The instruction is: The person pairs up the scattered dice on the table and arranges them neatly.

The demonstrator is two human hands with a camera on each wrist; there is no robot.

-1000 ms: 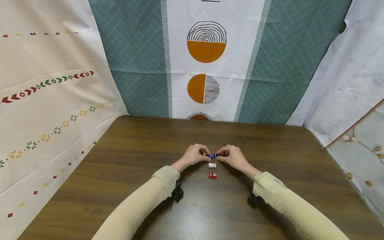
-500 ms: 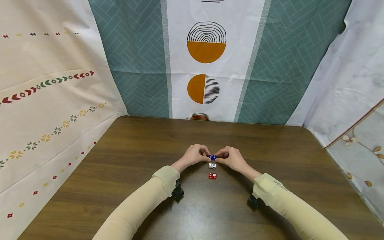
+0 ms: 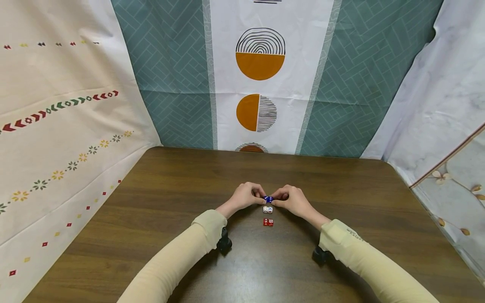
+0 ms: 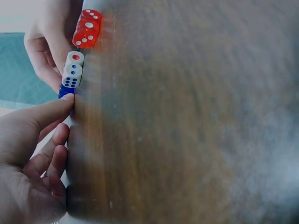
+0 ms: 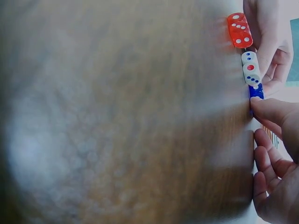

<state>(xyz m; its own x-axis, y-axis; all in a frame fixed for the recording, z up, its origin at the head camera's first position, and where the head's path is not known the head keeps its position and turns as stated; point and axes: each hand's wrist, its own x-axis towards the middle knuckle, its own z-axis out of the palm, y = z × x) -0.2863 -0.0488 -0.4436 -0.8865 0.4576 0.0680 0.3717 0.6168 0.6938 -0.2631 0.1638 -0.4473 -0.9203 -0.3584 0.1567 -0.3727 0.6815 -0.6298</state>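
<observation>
Two blue dice point(image 3: 268, 199) sit side by side at the far end of a short column of dice. My left hand point(image 3: 246, 195) pinches the left blue die between thumb and forefinger, while my right hand point(image 3: 292, 198) pinches the right one from the other side. Just nearer is a pair of white dice point(image 3: 267, 209), touching each other. Closest to me lies a pair of red translucent dice point(image 3: 268, 222). In the left wrist view, my thumb presses on a blue die point(image 4: 66, 91), partly hidden behind the white dice.
The dice stand on a brown wooden table point(image 3: 182, 176). A teal and white patterned cloth point(image 3: 261, 88) hangs behind its far edge. Printed cream fabric point(image 3: 68, 126) borders the left, and pale marbled fabric point(image 3: 435, 84) the right.
My right hand has moved slightly left and nearer with its blue die, closing the small gap so both blue dice are together. The left hand, white dice and red dice stay put.
</observation>
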